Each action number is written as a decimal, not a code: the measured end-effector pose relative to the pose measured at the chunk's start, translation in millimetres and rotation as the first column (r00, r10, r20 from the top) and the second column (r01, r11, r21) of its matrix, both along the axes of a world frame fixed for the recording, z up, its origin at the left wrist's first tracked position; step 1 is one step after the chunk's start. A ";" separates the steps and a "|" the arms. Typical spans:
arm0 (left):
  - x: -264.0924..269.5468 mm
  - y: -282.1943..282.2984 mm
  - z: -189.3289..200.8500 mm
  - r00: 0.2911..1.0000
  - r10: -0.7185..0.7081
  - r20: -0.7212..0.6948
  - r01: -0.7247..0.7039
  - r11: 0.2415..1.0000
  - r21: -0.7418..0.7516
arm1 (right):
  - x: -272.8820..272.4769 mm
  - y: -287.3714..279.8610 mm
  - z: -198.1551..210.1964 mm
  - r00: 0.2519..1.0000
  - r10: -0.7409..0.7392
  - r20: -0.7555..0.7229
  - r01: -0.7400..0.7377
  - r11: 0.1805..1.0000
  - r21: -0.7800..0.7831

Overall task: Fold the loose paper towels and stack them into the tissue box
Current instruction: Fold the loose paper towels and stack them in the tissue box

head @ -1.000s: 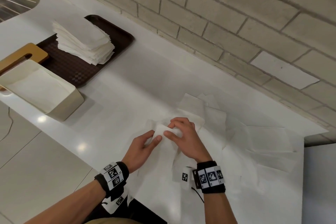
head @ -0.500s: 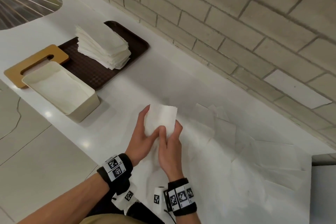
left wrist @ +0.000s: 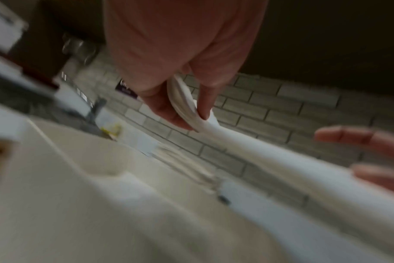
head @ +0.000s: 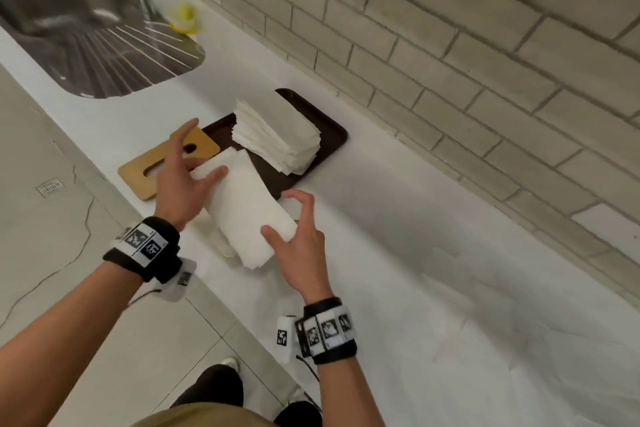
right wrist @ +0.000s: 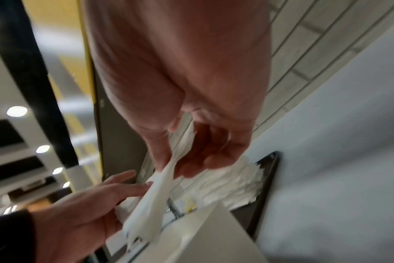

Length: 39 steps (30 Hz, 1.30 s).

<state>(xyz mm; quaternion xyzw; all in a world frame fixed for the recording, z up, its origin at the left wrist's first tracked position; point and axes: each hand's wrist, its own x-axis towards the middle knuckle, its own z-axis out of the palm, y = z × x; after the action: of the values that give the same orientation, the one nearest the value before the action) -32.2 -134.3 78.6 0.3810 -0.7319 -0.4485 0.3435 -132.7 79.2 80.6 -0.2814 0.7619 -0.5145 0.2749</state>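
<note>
Both hands are carrying a folded white paper towel flat over the white open-topped tissue box, which it is almost wholly hiding in the head view. The left hand is pinching the far end between thumb and fingers, as the left wrist view shows. The right hand is pinching the near end at about 5 o'clock of the towel, thumb on top and fingers curled beneath.

To do this step well, I judge that the towel should be held level and lightly taut, so the fold is not springing open, and lined up with the long sides of the box before it is lowered. Letting go of both ends together, low inside the walls, should be keeping the layers square. A light press with flat fingers afterwards would settle it.

At 1 o'clock of the towel, a tall stack of folded white paper towels is sitting on a dark brown rectangular tray. The tan wooden slotted lid is lying at 10 o'clock, beside the tray. Loose white towels are lying spread on the white counter at 4 o'clock.
</note>
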 end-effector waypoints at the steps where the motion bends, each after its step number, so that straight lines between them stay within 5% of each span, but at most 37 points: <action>1: 5.6 -19.2 -6.9 0.997 -0.003 0.081 0.005 1.000 -0.030 | 5.4 -18.0 -7.5 0.998 0.010 -0.067 -0.006 0.998 0.059; 5: 14.7 -71.0 -38.6 0.859 -0.096 0.502 0.188 0.973 -0.135 | 28.8 -74.4 -53.5 0.806 0.160 -0.570 0.050 0.941 0.335; 8: 13.8 -81.7 -56.2 0.756 -0.043 0.653 0.305 0.906 -0.294 | 33.9 -92.2 -75.7 0.689 0.180 -0.702 0.179 0.896 0.406; 12: 9.0 -71.9 -55.2 0.686 0.026 0.727 0.371 0.847 -0.381 | 29.9 -93.8 -73.5 0.703 0.176 -0.689 0.198 0.882 0.427; 14: 6.5 -56.8 -50.8 0.643 -0.045 0.765 0.413 0.861 -0.297 | 23.6 -83.3 -58.9 0.748 0.107 -0.655 0.197 0.907 0.373; 18: -6.0 -22.0 -49.6 0.326 -0.213 0.921 0.499 0.866 0.024 | -2.1 -17.6 -36.3 0.781 -0.146 -0.607 0.343 0.913 0.222; 22: -28.2 -15.6 -40.4 0.383 -0.210 0.900 0.455 0.890 0.014 | -58.6 89.3 -39.3 0.776 -0.265 -0.572 0.451 0.867 0.210; 26: -51.7 21.4 -24.8 0.730 -0.112 0.675 0.435 0.837 -0.332 | -138.9 203.9 -66.3 0.669 -0.400 -0.626 0.688 0.652 0.319; 28: -70.7 58.1 -19.7 0.796 -0.198 0.572 0.470 0.798 -0.378 | -169.7 251.1 -87.4 0.703 -0.310 -0.639 0.686 0.530 0.498; 30: -91.3 97.8 -22.2 0.804 -0.330 0.495 0.532 0.771 -0.350 | -189.7 281.0 -109.2 0.795 -0.219 -0.566 0.587 0.511 0.627; 32: -108.4 138.5 -31.4 0.754 -0.474 0.455 0.631 0.715 -0.302 | -201.0 292.6 -120.6 0.817 -0.212 -0.537 0.543 0.597 0.590; 36: -129.5 218.3 -50.2 0.608 -0.686 0.399 0.763 0.644 -0.055 | -191.4 286.3 -102.8 0.726 -0.567 -0.388 0.661 0.730 0.170; 39: -142.0 266.1 -59.0 0.611 -0.764 0.209 0.712 0.645 0.277 | -156.7 275.3 -74.8 0.795 -0.600 -0.093 0.600 0.799 -0.025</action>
<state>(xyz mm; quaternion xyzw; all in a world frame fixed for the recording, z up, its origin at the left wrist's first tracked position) -174.2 131.8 19.5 0.1364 -0.8275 -0.5442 -0.0238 -289.5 354.5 5.8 -0.0494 0.8257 -0.5585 0.0616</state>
